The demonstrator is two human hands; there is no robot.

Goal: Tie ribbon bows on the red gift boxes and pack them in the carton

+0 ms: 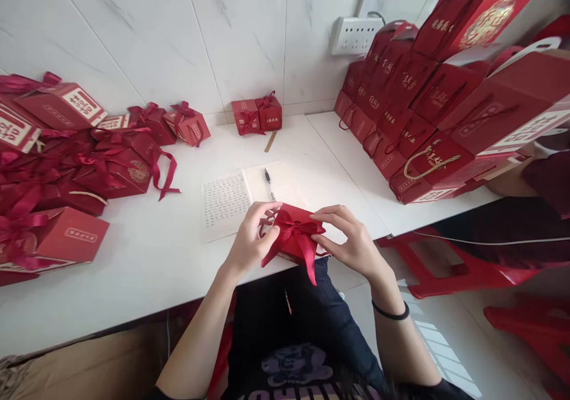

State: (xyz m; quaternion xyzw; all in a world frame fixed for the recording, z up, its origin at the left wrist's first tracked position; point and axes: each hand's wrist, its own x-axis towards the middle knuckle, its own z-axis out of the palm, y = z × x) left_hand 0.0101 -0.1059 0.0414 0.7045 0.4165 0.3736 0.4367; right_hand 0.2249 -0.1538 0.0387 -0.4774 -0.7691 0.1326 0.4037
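A small red gift box [291,215] sits at the table's front edge, with a shiny red ribbon bow [297,229] tied on top. One ribbon tail hangs down over the front of the box. My left hand [253,237] is at the box's left side, thumb and fingers curled around the bow's left loop. On the other side my right hand [351,240] pinches the right loop between thumb and fingers. Part of a cord handle shows by my left fingers. Just behind the box lies an open notebook [227,201] with handwriting on its left page and a pen [268,177] on it.
Many ribboned red boxes [71,234] are heaped at the left. Two more boxes [258,114] stand against the tiled wall beside a thin brown strip [270,141]. Tall stacks of red boxes [409,91] fill the right. A power strip [357,35] hangs above; another person's arm [510,177] shows at far right.
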